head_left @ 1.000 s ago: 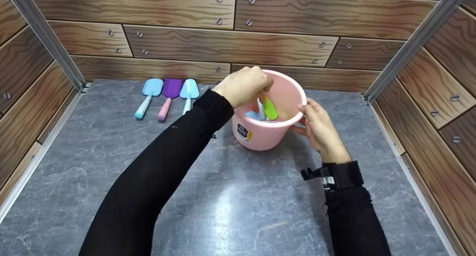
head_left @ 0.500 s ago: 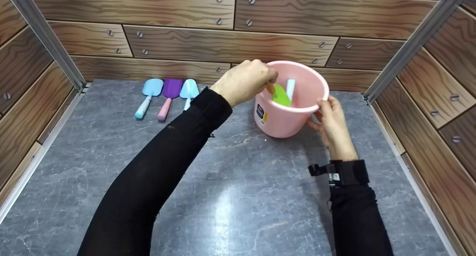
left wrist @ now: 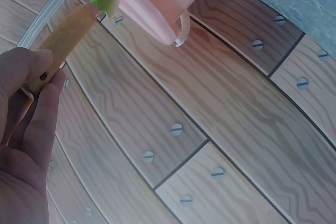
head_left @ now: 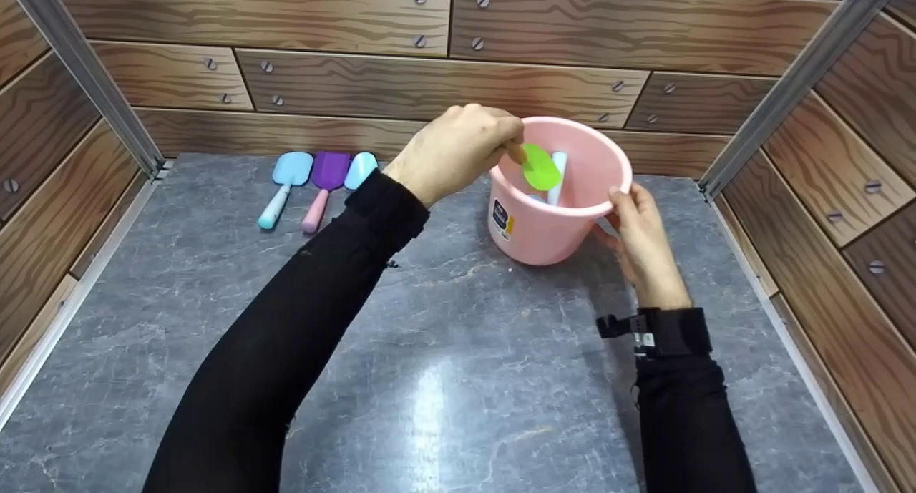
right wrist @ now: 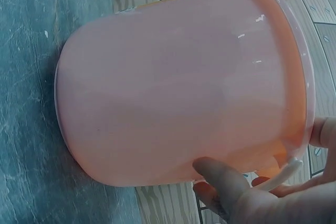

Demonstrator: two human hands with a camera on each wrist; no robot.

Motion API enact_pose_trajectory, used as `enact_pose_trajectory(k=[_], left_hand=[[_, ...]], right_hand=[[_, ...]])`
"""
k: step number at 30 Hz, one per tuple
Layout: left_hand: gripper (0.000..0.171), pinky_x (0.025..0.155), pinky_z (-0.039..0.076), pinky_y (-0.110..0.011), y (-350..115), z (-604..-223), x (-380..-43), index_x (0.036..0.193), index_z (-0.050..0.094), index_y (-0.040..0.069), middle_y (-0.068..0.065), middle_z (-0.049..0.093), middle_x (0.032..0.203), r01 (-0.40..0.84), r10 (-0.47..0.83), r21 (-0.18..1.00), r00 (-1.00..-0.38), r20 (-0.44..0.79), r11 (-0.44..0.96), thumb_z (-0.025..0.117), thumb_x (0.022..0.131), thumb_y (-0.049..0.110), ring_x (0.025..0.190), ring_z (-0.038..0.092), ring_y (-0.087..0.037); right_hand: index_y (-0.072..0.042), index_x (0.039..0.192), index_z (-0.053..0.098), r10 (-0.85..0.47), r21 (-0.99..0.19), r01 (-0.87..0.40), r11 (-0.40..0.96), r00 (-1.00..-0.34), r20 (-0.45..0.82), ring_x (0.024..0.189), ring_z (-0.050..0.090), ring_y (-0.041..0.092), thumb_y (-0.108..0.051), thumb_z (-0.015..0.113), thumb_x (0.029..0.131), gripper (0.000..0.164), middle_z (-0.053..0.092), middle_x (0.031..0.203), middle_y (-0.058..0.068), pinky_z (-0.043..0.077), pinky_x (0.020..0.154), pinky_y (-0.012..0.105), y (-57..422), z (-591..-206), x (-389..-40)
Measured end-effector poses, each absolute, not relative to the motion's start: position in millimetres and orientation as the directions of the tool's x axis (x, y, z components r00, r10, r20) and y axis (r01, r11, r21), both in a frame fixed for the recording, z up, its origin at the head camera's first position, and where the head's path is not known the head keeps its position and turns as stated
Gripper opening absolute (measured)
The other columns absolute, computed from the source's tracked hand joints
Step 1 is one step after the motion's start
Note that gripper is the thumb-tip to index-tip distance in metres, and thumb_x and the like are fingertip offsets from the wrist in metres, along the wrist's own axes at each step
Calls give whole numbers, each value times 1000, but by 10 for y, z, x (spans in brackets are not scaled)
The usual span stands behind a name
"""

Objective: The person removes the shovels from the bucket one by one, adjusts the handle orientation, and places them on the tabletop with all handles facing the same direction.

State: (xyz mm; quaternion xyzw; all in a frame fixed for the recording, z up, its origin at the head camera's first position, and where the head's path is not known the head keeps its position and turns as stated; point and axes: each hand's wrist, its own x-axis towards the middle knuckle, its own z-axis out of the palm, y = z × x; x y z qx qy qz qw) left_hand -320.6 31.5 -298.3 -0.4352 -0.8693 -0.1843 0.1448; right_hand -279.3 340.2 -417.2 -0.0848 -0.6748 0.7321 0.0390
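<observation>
In the head view, my left hand (head_left: pixel 461 146) is over the left rim of a pink plastic bucket (head_left: pixel 537 235). It holds a small shovel with a bright green blade (head_left: pixel 542 169), which sits inside the bucket's mouth. The left wrist view shows its wooden handle (left wrist: pixel 68 38) pinched between thumb and fingers. On the bucket's right side, my right hand (head_left: pixel 644 242) grips the rim, thumb on top, other fingers lower by the wall and handle (right wrist: pixel 286 174). A pale blue handle (head_left: pixel 559 171) stands in the bucket; what lies at the bottom is mostly hidden.
At the back left lie a blue shovel (head_left: pixel 292 169), a purple shovel with pink handle (head_left: pixel 330 171) and a light blue shovel (head_left: pixel 361 169), the last partly behind my left arm. Wood-patterned walls (head_left: pixel 343 85) enclose the grey marbled surface (head_left: pixel 372 393).
My right hand and the bucket have moved right and back. The left hand has risen slightly, bringing the green blade higher in the bucket's mouth. The three shovels have stayed put.
</observation>
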Motion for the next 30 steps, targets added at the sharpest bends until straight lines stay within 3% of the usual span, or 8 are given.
enact_pose_trajectory(k=[5,10,13,22,30], left_hand=[[22,107,71,-38,226,-2966,-3159,128,82,4,-6,90,127,813,679,208,-572,461,544,64,116,-2,124,86,-27],[19,112,69,-38,142,-2942,-3120,125,83,5,-5,90,125,824,651,234,-555,517,516,64,118,2,123,86,-26],[18,112,69,-38,91,-2929,-3099,120,83,5,-4,91,122,829,632,250,-547,549,500,65,117,3,121,86,-25],[15,110,70,-35,-117,-2912,-3066,119,83,5,-5,90,123,815,553,260,-551,625,518,70,113,-1,121,87,-25],[17,113,69,-35,-307,-2909,-3014,122,84,4,-10,88,130,791,495,260,-564,661,554,71,113,-2,127,85,-28]], right_hand=[[-7,181,23,173,-996,52,-79,-983,-65,143,62,15,-30,47,125,65,54,154,-1,45,142,60,3403,-4176,-2791],[-15,187,15,161,-996,49,-76,-985,-61,154,57,24,-30,46,125,71,35,183,11,45,142,60,3402,-4177,-2788],[-20,188,9,146,-996,50,-70,-987,-60,163,51,31,-31,44,125,73,24,191,15,43,143,59,3405,-4177,-2787],[-28,190,-1,130,-995,60,-74,-989,-70,179,35,44,-32,44,125,79,10,197,18,40,146,59,3415,-4172,-2785],[-30,189,2,133,-996,60,-63,-989,-68,172,44,38,-33,44,125,78,13,196,17,41,145,58,3415,-4177,-2777]])
